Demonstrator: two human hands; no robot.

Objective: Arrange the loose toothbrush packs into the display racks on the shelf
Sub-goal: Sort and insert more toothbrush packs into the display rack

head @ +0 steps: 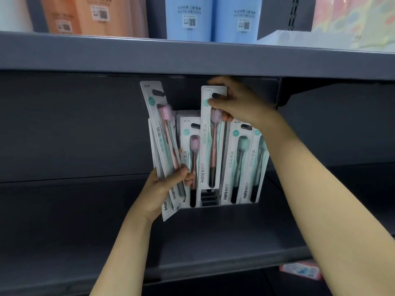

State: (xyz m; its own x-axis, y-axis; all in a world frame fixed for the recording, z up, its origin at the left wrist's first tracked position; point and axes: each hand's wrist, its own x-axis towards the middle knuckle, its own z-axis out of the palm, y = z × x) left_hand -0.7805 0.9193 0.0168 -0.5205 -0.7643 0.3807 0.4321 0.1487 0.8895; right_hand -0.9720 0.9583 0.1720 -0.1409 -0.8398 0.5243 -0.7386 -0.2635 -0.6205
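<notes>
White and mint card toothbrush packs stand upright in a clear plastic display rack (215, 202) on the dark grey metal shelf (213, 227). The right hand (233, 101) pinches the top of one pink-brushed pack (211, 146), held upright over the rack's middle slot, its foot just above the slot. The left hand (165, 186) grips a fanned bundle of loose packs (159, 133), tilted left, just left of the rack. Packs of teal brushes (243, 163) fill the right slot.
</notes>
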